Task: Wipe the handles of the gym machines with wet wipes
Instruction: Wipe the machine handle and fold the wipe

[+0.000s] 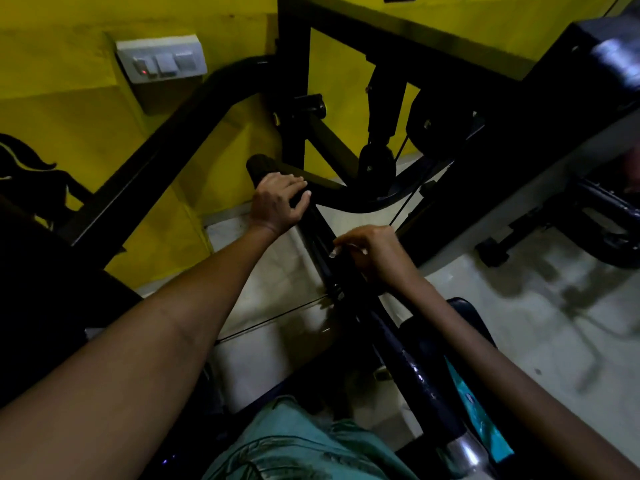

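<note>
A black foam handle (pixel 259 167) sticks out at the end of a long black bar (pixel 412 365) of the gym machine. My left hand (pixel 278 199) grips this handle from above, fingers curled over it. Lower on the same bar, my right hand (pixel 372 252) is curled round the tube. It holds a wet wipe (pixel 356 248) against the tube, and only white slivers of the wipe show between the fingers. A teal wipes pack (pixel 485 414) lies beside the bar under my right forearm.
The machine's black frame (pixel 294 81) stands against a yellow wall with a switch plate (pixel 161 60). A pulley and cable (pixel 401 188) hang behind the handle. Another black machine (pixel 595 216) is at right on the pale tiled floor (pixel 540 323). My green-clad knee (pixel 294 441) is below.
</note>
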A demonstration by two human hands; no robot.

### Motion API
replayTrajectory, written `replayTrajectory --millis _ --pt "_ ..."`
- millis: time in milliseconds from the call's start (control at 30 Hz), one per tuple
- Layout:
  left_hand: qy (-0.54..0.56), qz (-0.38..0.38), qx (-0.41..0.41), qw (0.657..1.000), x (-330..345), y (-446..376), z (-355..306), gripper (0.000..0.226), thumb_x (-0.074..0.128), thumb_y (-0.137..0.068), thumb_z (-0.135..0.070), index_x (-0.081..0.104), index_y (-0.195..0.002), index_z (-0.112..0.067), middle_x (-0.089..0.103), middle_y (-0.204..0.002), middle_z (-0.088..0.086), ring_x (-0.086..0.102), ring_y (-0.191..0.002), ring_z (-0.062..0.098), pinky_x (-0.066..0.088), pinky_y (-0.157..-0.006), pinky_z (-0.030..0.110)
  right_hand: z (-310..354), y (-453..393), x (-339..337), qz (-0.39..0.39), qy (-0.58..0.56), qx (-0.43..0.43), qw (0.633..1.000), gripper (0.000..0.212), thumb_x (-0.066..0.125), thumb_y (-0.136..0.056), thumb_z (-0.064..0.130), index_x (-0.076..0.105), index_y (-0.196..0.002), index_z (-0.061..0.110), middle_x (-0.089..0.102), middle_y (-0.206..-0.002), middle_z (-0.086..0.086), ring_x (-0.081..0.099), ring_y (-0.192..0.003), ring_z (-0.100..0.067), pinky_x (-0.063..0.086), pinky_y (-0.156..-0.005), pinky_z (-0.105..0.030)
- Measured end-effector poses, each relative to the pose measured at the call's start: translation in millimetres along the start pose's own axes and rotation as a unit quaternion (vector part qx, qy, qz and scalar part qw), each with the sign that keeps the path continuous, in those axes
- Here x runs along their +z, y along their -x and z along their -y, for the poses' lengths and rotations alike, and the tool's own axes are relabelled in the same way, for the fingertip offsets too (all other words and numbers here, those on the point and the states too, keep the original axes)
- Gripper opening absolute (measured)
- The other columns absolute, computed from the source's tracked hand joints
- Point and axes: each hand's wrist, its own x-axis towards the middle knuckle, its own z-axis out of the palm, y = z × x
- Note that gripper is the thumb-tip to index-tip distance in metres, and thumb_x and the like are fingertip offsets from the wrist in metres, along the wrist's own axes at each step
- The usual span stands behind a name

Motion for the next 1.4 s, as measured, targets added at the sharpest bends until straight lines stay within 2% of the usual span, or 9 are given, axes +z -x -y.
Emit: replayTrajectory --millis 133,300,400,567,867,1033,1200,1300,1400 --pt "-0.003 -0.007 0.006 1.0 0.4 0.0 -2.0 0.032 0.054 -0.085 -0.03 0.075 -0.088 -0.006 0.074 -0.09 0.007 0.07 -0.086 0.024 0.05 -0.083 0.035 6.7 13.8 0.0 0.024 0.003 -0.075 0.997 0.018 0.074 -0.071 -0.005 0.074 -0.086 0.004 0.072 -0.085 -0.011 0.068 -0.079 -0.023 0.052 -0.067 -0.028" --pt "-0.005 -0.02 0.02 1.0 0.9 -0.8 0.2 0.031 0.055 -0.085 -0.029 0.075 -0.087 -0.006 0.074 -0.089 0.008 0.07 -0.084 0.024 0.05 -0.083 0.035 -11.5 18.0 -12.9 0.027 -0.019 -0.014 0.999 0.015 0.067 -0.081 0.0 0.073 -0.094 0.006 0.072 -0.09 -0.01 0.069 -0.08 -0.019 0.053 -0.073 -0.023" --pt "-0.01 -0.022 0.026 0.999 1.6 0.4 0.0 0.03 0.055 -0.085 -0.028 0.075 -0.087 -0.006 0.074 -0.089 0.008 0.07 -0.084 0.024 0.05 -0.081 0.034 0.6 9.1 -1.4 -0.004 -0.008 -0.007 1.0 0.017 0.065 -0.082 -0.002 0.072 -0.097 0.004 0.07 -0.096 -0.013 0.067 -0.088 -0.023 0.055 -0.078 -0.031" --pt "-0.013 -0.025 0.027 0.999 2.0 -0.2 0.6 0.03 0.055 -0.084 -0.028 0.075 -0.086 -0.006 0.074 -0.088 0.007 0.07 -0.083 0.024 0.051 -0.081 0.034 2.4 26.6 -5.7 0.056 -0.002 -0.1 0.993 0.02 0.075 -0.067 -0.007 0.074 -0.084 0.004 0.071 -0.086 -0.012 0.067 -0.076 -0.027 0.055 -0.061 -0.035" --pt "-0.02 -0.013 0.017 1.0 2.2 0.2 0.8 0.032 0.054 -0.086 -0.029 0.075 -0.09 -0.006 0.074 -0.091 0.009 0.069 -0.086 0.026 0.05 -0.084 0.036 14.3 22.2 -8.6 0.074 0.02 -0.084 0.994 0.016 0.07 -0.077 0.001 0.073 -0.092 0.004 0.07 -0.094 -0.013 0.064 -0.088 -0.028 0.055 -0.069 -0.039" --pt "-0.02 -0.018 0.018 0.999 3.0 1.8 0.6 0.031 0.053 -0.086 -0.029 0.075 -0.089 -0.006 0.074 -0.091 0.009 0.069 -0.086 0.026 0.05 -0.084 0.037 4.1 35.7 -26.1 0.076 -0.037 -0.028 0.996 0.018 0.068 -0.081 0.003 0.073 -0.096 0.01 0.071 -0.092 -0.007 0.062 -0.085 -0.007 0.044 -0.067 -0.004" --pt "-0.022 0.0 0.0 1.0 0.0 -0.1 -2.7 0.031 0.053 -0.086 -0.029 0.074 -0.09 -0.006 0.073 -0.092 0.009 0.069 -0.088 0.027 0.05 -0.086 0.04 18.0 22.6 -14.0 0.119 0.058 -0.035 0.991 0.025 0.06 -0.089 0.01 0.067 -0.112 0.013 0.064 -0.111 -0.008 0.057 -0.1 -0.018 0.046 -0.078 -0.022" --pt "-0.023 -0.01 0.005 1.0 0.8 1.2 -1.5 0.031 0.053 -0.086 -0.029 0.075 -0.088 -0.007 0.074 -0.09 0.009 0.07 -0.086 0.026 0.051 -0.085 0.039 12.5 28.2 -29.2 0.135 0.025 -0.043 0.99 0.024 0.061 -0.088 0.006 0.068 -0.11 0.009 0.068 -0.105 -0.01 0.063 -0.095 -0.02 0.039 -0.072 -0.009" --pt "-0.018 -0.018 0.012 1.0 2.2 0.1 -2.7 0.029 0.054 -0.085 -0.028 0.075 -0.087 -0.007 0.074 -0.088 0.008 0.07 -0.083 0.025 0.052 -0.082 0.038 10.5 23.6 -30.0 0.106 0.042 0.001 0.993 0.028 0.055 -0.091 0.007 0.061 -0.118 0.005 0.066 -0.108 -0.012 0.063 -0.098 -0.021 0.043 -0.082 -0.014"
